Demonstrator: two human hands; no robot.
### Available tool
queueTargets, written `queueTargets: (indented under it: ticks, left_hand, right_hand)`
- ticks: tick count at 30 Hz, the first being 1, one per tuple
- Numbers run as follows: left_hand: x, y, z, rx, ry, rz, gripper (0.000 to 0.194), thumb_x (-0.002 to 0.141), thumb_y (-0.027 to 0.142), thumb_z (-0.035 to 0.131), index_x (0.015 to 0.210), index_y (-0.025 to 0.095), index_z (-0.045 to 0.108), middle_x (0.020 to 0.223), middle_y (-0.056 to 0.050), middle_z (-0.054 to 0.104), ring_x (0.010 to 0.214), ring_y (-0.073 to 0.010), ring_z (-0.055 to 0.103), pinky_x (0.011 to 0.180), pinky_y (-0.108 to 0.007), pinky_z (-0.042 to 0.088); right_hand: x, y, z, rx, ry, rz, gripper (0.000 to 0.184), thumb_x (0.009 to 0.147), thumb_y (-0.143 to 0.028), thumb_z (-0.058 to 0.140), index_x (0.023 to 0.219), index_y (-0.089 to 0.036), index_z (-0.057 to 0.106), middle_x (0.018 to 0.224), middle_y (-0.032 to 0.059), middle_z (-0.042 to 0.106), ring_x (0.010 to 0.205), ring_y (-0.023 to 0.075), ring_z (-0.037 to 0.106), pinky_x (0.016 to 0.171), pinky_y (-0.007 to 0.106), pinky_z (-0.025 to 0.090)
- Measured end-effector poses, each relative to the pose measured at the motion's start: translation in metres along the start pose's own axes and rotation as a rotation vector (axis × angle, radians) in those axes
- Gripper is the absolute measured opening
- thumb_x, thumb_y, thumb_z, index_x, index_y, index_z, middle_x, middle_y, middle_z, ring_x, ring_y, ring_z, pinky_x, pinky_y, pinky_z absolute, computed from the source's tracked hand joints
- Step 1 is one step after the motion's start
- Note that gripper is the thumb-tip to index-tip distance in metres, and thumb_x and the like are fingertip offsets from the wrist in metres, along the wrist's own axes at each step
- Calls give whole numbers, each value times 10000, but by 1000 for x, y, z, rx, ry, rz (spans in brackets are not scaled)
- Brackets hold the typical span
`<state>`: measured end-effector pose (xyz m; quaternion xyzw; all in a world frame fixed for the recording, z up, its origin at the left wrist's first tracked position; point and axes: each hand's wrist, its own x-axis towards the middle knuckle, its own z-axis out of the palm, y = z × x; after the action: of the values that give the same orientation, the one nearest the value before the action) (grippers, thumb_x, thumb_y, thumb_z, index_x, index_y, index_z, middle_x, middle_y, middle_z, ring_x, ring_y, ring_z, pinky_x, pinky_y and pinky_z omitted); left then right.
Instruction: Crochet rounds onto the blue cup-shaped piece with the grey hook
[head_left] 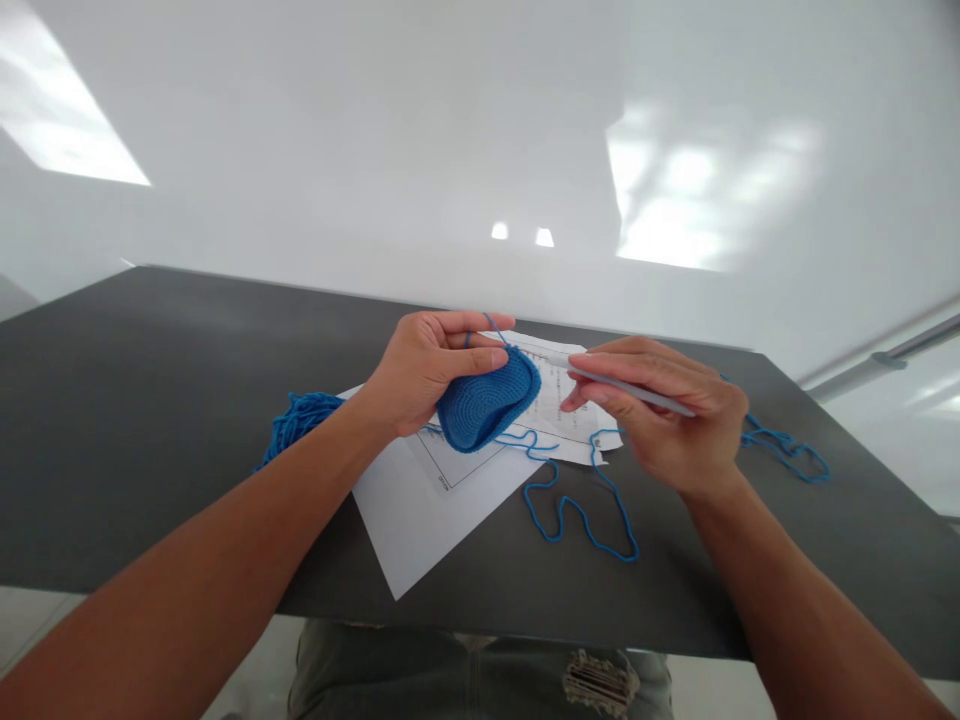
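My left hand [431,365] grips a blue crochet piece [487,400], rounded and cupped, by its upper edge. A strand of blue yarn [493,326] runs up from that edge over my left forefinger. In my right hand [667,405] a pale grey crochet hook [637,390] is held like a pen. Its tip points left toward the piece's top right edge; whether the tip touches the stitches I cannot tell. My right fingers are pinched round the handle.
Printed sheets [420,520] lie under my hands on the dark table [225,340]. A heap of blue yarn [300,425] sits behind my left forearm. Loose yarn [562,503] curls over the front middle, with more yarn [787,450] at right. A glossy white wall [375,150] stands behind.
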<state>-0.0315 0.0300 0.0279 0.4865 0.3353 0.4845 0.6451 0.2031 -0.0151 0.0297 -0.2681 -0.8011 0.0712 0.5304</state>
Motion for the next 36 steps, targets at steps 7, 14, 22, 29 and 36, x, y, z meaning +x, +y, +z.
queueTargets:
  ticks: [7,14,22,29,36]
  left_hand:
    - [2,1,-7,161,-31,73,408,634,223,952,1025,150,862,842,-65,811,771,-191,742,765,-307,596]
    - [1,4,-7,270,-71,73,313,652,198,926,959,160,873,740,-48,779,677,-160,704,676,-271,576]
    - [2,5,-8,305,-125,67,312,662,213,924,966,168,871,739,-46,773,654,-156,693,632,-262,566]
    - [2,7,-7,396,-194,75,308,681,165,875,984,118,855,693,-20,725,634,-117,643,598,-219,518]
    - [2,8,-7,442,-208,66,271,672,172,868,934,110,850,679,-17,711,625,-108,604,591,-218,484]
  right_hand:
    - [2,0,-11,-72,-95,-39,328,935,-126,767,1218,-285,810,945,48,809,827,187,762,693,320,659]
    - [4,-3,-21,-58,-136,-12,307,920,-119,786,1183,-272,827,947,48,803,812,173,759,680,291,656]
    - [3,-3,-21,58,-130,65,292,915,-115,785,1157,-268,843,877,45,799,727,172,754,583,282,639]
    - [2,-5,-19,139,-123,134,297,901,-81,789,1130,-260,850,895,39,786,685,142,746,573,254,622]
    - [2,-5,-15,198,-124,187,292,924,-84,768,1142,-261,850,788,29,776,715,155,747,626,270,624]
